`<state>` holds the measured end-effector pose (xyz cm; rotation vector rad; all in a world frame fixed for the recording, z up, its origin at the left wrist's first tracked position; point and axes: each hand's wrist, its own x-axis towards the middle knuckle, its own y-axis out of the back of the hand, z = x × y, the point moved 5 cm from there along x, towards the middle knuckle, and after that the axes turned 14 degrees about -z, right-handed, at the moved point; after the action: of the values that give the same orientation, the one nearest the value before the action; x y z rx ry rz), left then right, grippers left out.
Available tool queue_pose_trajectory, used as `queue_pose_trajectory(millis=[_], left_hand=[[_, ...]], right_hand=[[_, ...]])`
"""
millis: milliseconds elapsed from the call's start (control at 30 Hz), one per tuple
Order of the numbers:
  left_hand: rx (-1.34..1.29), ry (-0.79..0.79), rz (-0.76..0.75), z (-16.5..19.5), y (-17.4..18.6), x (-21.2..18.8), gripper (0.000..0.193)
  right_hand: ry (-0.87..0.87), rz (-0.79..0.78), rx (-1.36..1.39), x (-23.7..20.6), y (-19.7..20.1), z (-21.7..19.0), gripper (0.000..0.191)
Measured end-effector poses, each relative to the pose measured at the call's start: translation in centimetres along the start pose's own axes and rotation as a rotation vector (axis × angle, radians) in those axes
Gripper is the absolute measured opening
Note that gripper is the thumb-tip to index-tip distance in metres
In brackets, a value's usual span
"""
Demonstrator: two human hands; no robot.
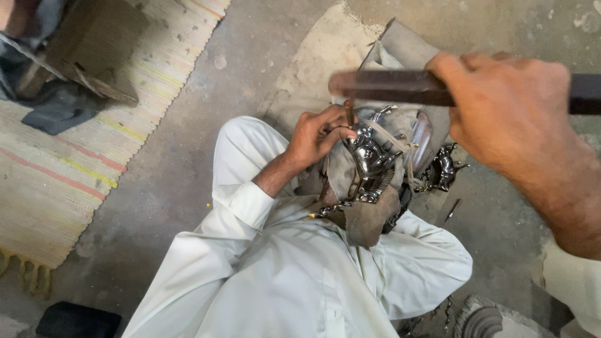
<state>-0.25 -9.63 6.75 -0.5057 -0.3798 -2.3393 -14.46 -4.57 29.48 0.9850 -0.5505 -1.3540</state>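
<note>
My left hand [319, 138] holds a small brown punch [349, 112] upright against a shiny ornate metal piece [372, 164] that lies on grey cloth over my lap. My right hand [510, 112] is raised near the camera, gripping a dark flat bar [388, 86] that stretches left above the punch. A thin cord [394, 143] crosses the metal piece. I sit on the floor in white clothes, legs folded.
A striped woven mat [69, 169] covers the floor on the left, with a cardboard box [94, 47] and dark cloth on it. More shiny metal parts [446, 168] and a small nail [452, 209] lie on the concrete at right. A ribbed round object [485, 320] sits bottom right.
</note>
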Motion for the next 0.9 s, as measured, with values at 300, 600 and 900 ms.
queue_pose_trajectory(millis=[300, 600, 900], left_hand=[[0.023, -0.085, -0.099, -0.7, 0.0, -0.1, 0.03], [0.2, -0.184, -0.136, -0.2, 0.3, -0.7, 0.036], [0.224, -0.177, -0.236, -0.5, 0.1, -0.7, 0.049]], right_hand=[[-0.087, 0.044, 0.021, -3.0, -0.7, -0.1, 0.043], [-0.09, 0.053, 0.059, -4.9, -2.1, -0.9, 0.026], [-0.144, 0.105, 0.014, -6.8, -3.9, -1.4, 0.027]])
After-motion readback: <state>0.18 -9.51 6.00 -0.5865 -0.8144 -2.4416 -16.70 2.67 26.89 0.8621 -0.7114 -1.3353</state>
